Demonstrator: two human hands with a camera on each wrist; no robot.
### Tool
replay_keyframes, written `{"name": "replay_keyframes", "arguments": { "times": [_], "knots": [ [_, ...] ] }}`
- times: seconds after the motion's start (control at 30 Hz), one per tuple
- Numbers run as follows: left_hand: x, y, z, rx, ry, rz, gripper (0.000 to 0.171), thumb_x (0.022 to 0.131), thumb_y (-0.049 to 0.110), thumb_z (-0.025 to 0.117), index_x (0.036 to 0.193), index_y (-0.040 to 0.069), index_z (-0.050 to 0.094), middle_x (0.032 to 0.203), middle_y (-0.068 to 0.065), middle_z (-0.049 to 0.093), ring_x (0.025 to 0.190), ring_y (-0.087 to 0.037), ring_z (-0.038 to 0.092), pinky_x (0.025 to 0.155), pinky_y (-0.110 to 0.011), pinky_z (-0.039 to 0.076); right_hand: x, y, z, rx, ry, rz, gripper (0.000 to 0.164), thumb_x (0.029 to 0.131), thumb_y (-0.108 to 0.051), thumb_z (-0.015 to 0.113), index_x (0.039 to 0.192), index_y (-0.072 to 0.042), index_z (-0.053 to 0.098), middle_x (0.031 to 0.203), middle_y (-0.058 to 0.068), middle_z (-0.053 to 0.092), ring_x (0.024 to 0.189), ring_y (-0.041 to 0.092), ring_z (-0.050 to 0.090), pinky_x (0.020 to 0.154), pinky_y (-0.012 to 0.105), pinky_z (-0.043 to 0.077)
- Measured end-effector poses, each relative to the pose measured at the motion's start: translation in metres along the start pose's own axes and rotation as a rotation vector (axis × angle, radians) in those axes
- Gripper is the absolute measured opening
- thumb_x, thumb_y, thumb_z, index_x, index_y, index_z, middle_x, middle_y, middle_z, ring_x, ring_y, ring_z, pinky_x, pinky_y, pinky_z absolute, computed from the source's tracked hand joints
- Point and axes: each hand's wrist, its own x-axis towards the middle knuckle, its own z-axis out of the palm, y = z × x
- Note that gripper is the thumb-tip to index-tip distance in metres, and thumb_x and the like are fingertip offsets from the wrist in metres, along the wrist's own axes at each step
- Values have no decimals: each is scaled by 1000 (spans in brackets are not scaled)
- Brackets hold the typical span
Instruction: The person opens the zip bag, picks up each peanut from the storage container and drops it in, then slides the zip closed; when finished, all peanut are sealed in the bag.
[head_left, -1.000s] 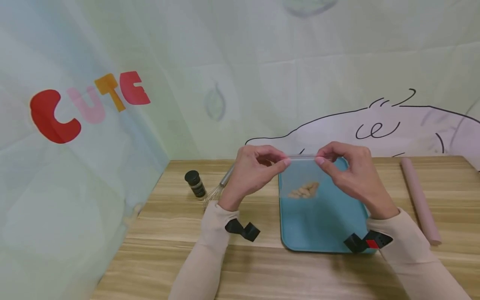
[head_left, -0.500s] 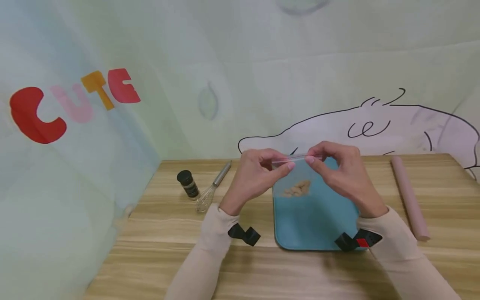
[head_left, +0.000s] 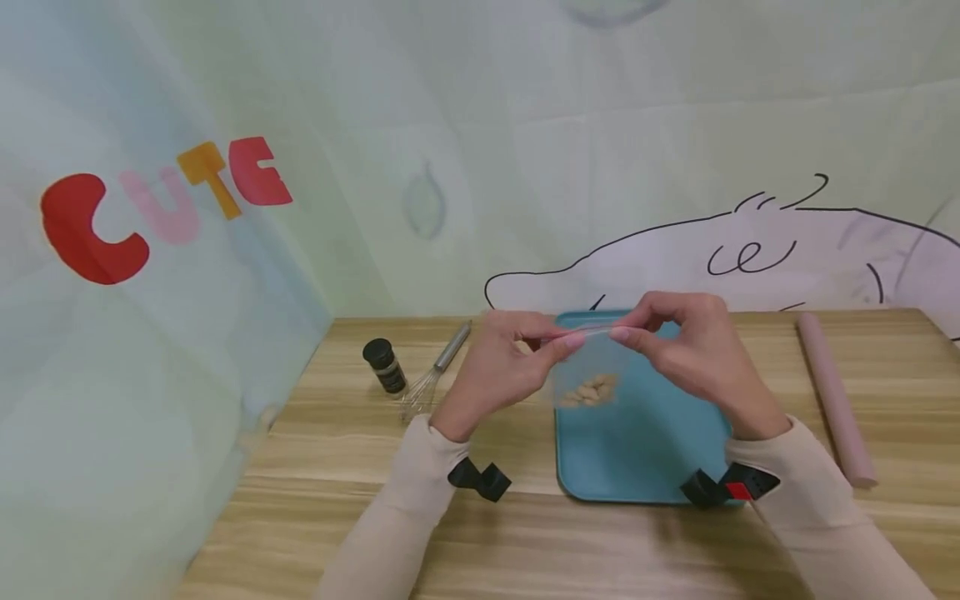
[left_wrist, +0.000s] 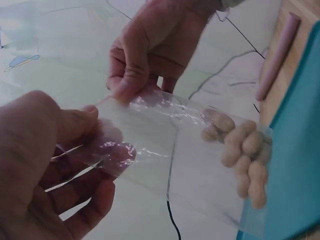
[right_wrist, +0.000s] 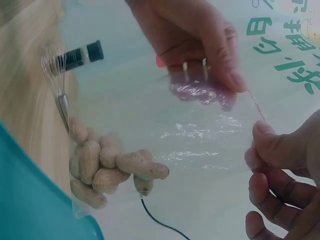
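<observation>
A clear zip bag (head_left: pixel 592 360) hangs by its top edge between my two hands, over the blue tray (head_left: pixel 645 442). Unshelled peanuts (left_wrist: pixel 250 155) have gathered at its bottom, several of them. My left hand (head_left: pixel 501 362) pinches the left part of the bag's top strip between thumb and fingers. Close beside it, the right hand (head_left: pixel 693 350) pinches the strip further right. In the right wrist view a red line runs along the bag's edge between the two thumbs, and the left fingers (right_wrist: pixel 200 92) show through the plastic.
Left of the tray lie a whisk (head_left: pixel 435 371) and a black-capped seasoning jar (head_left: pixel 385 367) on the wooden table (head_left: pixel 337 483). A pink rolling pin (head_left: pixel 835 400) lies to the right. A printed cloth (head_left: pixel 525 150) hangs behind the table.
My hands have come closer together along the bag's top edge and dipped slightly, the bag lowering with them. Both keep their pinch. The head view has shifted a little.
</observation>
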Motion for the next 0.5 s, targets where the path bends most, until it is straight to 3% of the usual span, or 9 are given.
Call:
{"name": "replay_keyframes", "arguments": {
  "times": [0.13,0.3,0.4,0.5],
  "knots": [
    [-13,1,-22,4,-75,-128,12,100,24,78,102,16,87,83,1,78,68,-11,64,62,-29,52,-2,-10,10,43,-52,48,10,91,-21,87,84,-20,80,77,-3,75,76,13,62,69,29,47],
    [-28,-2,-57,16,-216,-207,11,101,23,76,98,19,86,82,4,78,63,-13,63,55,-26,45,-1,-21,34,175,-190,162,11,91,-26,88,85,-20,81,81,-2,75,75,17,63,66,30,47],
    [-32,-16,-70,39,-254,-283,13,102,20,74,99,15,86,85,-5,80,61,-14,61,53,-27,39,7,-19,53,240,-284,256,11,96,-25,83,92,-14,82,88,3,76,81,20,64,71,32,49],
    [-33,-41,-70,199,-257,-377,19,103,21,72,115,10,82,99,-12,81,73,-19,66,61,-29,48,17,-3,77,169,-353,313,17,101,-26,76,106,-11,82,101,8,79,93,23,68,79,36,54]
  ]
}}
